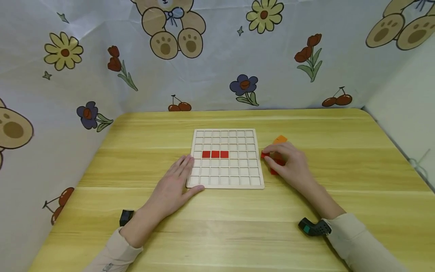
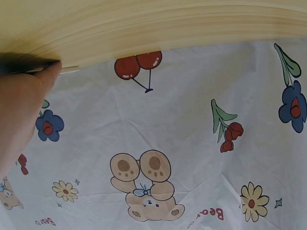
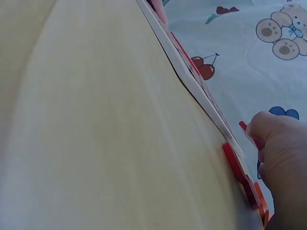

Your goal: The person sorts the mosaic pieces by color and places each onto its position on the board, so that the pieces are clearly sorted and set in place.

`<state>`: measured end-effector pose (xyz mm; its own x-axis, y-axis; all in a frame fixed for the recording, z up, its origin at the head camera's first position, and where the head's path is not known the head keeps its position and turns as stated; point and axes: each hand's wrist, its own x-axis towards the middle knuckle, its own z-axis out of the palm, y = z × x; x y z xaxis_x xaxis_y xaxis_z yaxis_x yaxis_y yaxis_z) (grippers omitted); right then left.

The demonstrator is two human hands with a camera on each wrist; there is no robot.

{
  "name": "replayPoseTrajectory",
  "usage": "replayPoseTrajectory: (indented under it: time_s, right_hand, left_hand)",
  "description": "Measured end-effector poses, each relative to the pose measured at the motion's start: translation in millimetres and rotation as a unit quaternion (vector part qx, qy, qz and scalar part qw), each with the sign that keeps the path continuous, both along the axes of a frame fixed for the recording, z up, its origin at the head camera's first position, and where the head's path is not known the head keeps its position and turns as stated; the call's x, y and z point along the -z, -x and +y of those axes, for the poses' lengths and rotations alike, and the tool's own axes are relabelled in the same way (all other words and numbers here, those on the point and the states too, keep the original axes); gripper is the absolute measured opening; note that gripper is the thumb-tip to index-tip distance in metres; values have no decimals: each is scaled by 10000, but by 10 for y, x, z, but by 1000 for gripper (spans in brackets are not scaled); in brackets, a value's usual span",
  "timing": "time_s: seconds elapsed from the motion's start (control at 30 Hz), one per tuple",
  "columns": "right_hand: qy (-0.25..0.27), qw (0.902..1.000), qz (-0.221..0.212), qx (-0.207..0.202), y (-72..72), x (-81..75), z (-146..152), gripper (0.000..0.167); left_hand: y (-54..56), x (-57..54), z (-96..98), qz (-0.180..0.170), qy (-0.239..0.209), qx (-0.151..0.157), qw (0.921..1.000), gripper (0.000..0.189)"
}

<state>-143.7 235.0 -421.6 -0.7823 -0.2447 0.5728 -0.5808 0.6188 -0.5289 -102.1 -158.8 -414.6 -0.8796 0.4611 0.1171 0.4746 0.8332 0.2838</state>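
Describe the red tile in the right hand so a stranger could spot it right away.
On the wooden table, find the pale grid board, then the right hand by its right edge. The red tile is pinched between that hand's thumb and finger. Unlike the three red squares in the grid and the red pieces on the table, it is held.

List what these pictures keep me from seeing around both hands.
Head view: the right hand partly covers the loose flat orange and red pieces; number unclear.
Head view: that hand hides part of the small flat red piece it pinches.
Left wrist view: the left edge cuts off the left hand.
Right wrist view: the pale gridded wooden board shows edge-on, its cells hidden.
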Motion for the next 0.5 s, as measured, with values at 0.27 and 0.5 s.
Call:
replayPoseTrajectory:
  time_s: [0.27, 0.5]
  right_hand:
    - [143, 9994, -307, -79, 142, -42, -374, 17]
    - [69, 9991, -299, -278, 214, -75, -679, 14]
  left_hand:
    - [4, -6, -31, -16, 8, 16, 10000, 96]
    - [12, -9, -14, 20, -26, 55, 10000, 96]
